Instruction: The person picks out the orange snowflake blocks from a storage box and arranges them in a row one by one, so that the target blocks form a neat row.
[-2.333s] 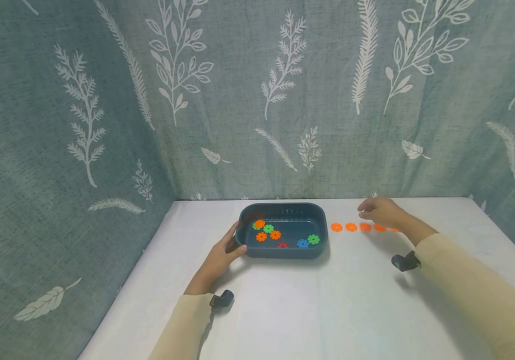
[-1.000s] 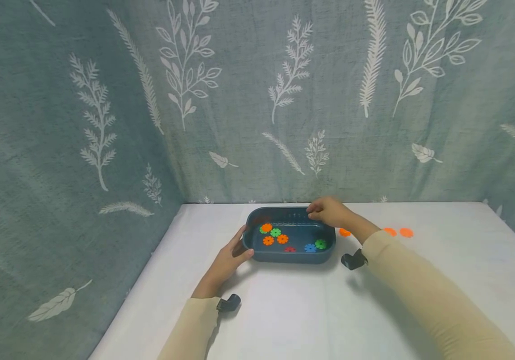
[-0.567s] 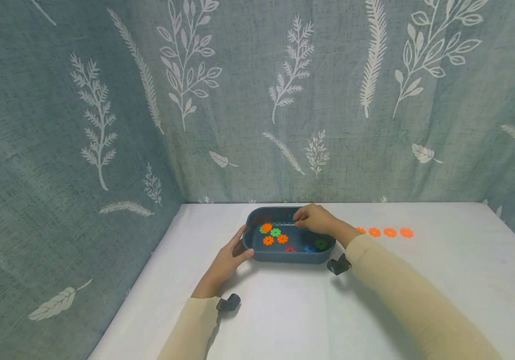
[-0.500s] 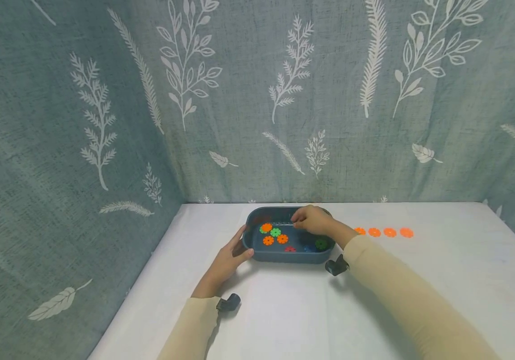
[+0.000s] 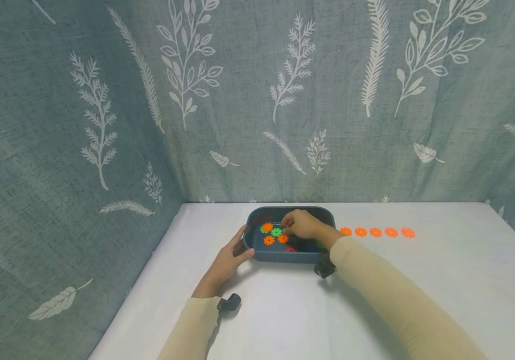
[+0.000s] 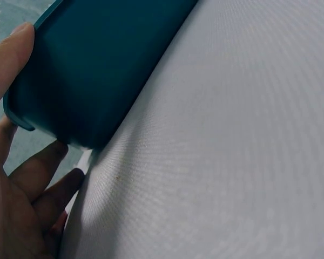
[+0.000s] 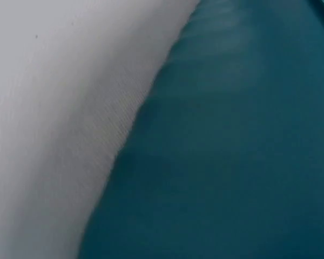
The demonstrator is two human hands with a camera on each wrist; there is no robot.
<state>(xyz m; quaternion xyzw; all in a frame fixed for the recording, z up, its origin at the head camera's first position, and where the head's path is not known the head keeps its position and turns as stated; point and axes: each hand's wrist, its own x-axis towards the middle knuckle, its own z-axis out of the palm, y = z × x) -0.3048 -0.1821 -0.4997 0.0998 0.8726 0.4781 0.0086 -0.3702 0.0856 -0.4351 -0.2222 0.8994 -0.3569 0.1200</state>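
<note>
A dark teal tray (image 5: pixel 284 256) stands on the white cloth, holding orange (image 5: pixel 269 240), green (image 5: pixel 276 232) and red (image 5: pixel 290 248) flower-shaped discs. My left hand (image 5: pixel 226 260) spreads round the tray's left end, thumb at the front rim; in the left wrist view, the thumb (image 6: pixel 13 51) lies on the rim and the fingers (image 6: pixel 48 167) are by the end wall. Inside the tray my right hand (image 5: pixel 301 225) reaches down with bent fingers beside the green and orange discs. Whether its fingertips pinch a disc cannot be made out. In the right wrist view only the tray's wall (image 7: pixel 221 135) and cloth show.
Several orange discs (image 5: pixel 376 232) lie in a row on the cloth (image 5: pixel 275 310), right of the tray. Behind the tray hangs a grey-green curtain (image 5: pixel 248 170) with white leaf patterns; another side of it rises at the left.
My right hand has moved left from over the disc row into the tray, most recently lower and closer to the green and orange discs. My left hand keeps its place at the tray.
</note>
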